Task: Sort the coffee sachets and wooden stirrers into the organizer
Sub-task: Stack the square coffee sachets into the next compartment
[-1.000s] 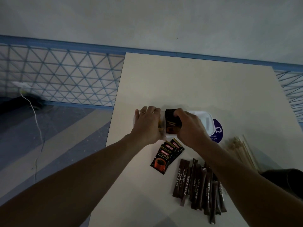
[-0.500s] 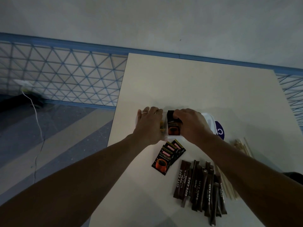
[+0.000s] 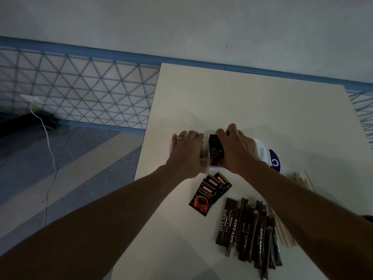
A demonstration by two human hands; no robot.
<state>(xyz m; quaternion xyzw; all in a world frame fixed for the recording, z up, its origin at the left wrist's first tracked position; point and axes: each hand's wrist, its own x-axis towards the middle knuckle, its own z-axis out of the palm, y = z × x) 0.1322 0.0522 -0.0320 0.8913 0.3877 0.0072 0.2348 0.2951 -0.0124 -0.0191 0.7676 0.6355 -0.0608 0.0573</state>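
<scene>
1. Table (image 3: 242,102): pale top, far edge against a wall (image 3: 80,87) with a blue triangle grid.
2. Organizer (image 3: 262,150): clear plastic, mid-table. Both hands cover most of it, so only its right end and a strip of near rim show.
3. Right hand (image 3: 238,150): fingers curled round a stack of Kopiko sachets (image 3: 216,150), clamped on it. The stack stands on edge inside the organizer, in a compartment left of centre (the hands hide the dividers).
4. Left hand (image 3: 186,154): lies over the organizer's left end, fingers draped toward the far rim, ring (image 3: 181,138) on one finger. Can't tell if it grips or just rests.
5. The hands sit side by side, close together, with the stack between them.
6. Something yellowish shows under the left hand's edge, inside the organizer. It is too hidden to identify.
7. Loose Kopiko Supremo sachets (image 3: 210,193): three, overlapping, flat on the table just on the near side of the organizer.
8. City Cafe sugar sticks (image 3: 248,231): a flat pile, nearer the person and right of the loose sachets, partly under the right forearm.
9. Wooden stirrers (image 3: 298,177): a bunch on the table right of the organizer, running under the right forearm. More ends show beside the sugar sticks.
10. Purple label (image 3: 275,161) with a white "C": at the organizer's right end. Can't tell if it is a sticker or a lid.
11. White cable (image 3: 48,142): trails across the floor left of the table.
</scene>
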